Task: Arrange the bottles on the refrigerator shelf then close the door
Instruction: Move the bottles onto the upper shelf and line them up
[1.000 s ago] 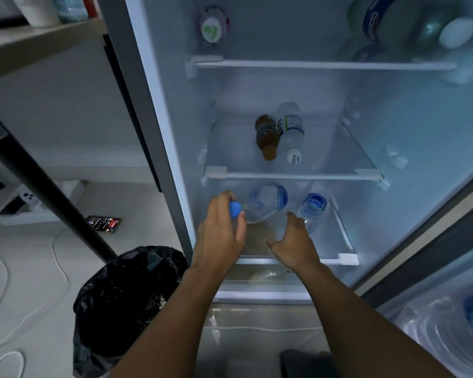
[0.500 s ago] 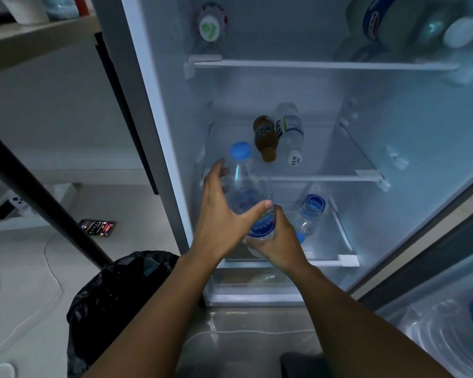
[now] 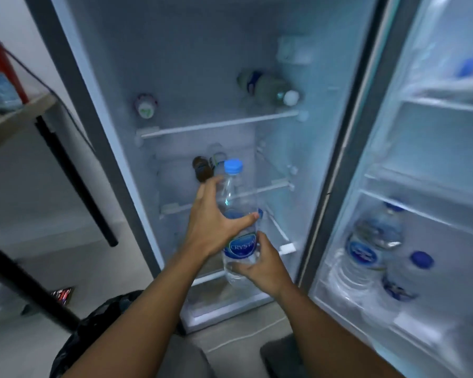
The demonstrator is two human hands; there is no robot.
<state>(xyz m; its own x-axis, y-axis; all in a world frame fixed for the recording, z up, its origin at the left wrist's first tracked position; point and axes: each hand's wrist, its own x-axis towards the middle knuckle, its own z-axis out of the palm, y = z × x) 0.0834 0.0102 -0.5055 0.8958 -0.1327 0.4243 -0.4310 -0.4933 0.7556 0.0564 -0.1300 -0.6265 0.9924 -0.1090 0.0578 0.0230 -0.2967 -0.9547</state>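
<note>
A clear water bottle with a blue cap and blue label stands upright in front of the open refrigerator. My left hand wraps its upper body from the left. My right hand grips its base from the right. Behind it, on the middle shelf, lie a brown bottle and a clear bottle, partly hidden. A large bottle lies on the top shelf, with a small round container at its left. The open door on the right holds two water bottles.
A black rubbish bag sits on the floor below my left arm. A table with black legs stands at the left. A phone and a white cable lie on the floor.
Both hands have lifted the water bottle off the bottom shelf and stood it upright. My view has swung up and right, bringing the door shelves into sight.
</note>
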